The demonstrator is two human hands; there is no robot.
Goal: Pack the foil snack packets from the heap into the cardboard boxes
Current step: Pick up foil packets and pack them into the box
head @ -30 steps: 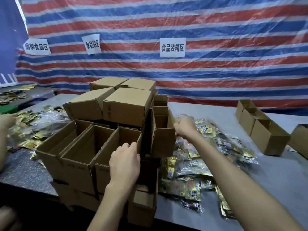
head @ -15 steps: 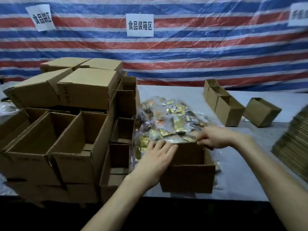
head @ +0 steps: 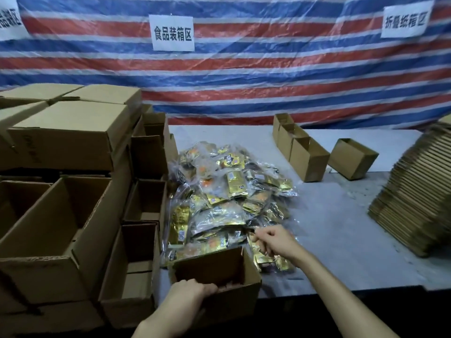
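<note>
The right hand touches the heap, fingers curled; I cannot tell if it holds anything. The box, gripped by the left hand, waits at seven o'clock.

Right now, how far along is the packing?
Early. Done: closed brown cardboard boxes stacked at left; contents hidden. In hand: left hand grips the nearest open brown cardboard box, no packets visible inside; right hand pinches at the heap of gold foil snack packets. Left: the heap, the empty open boxes.

Seemingly bare: left forearm, right forearm
</note>
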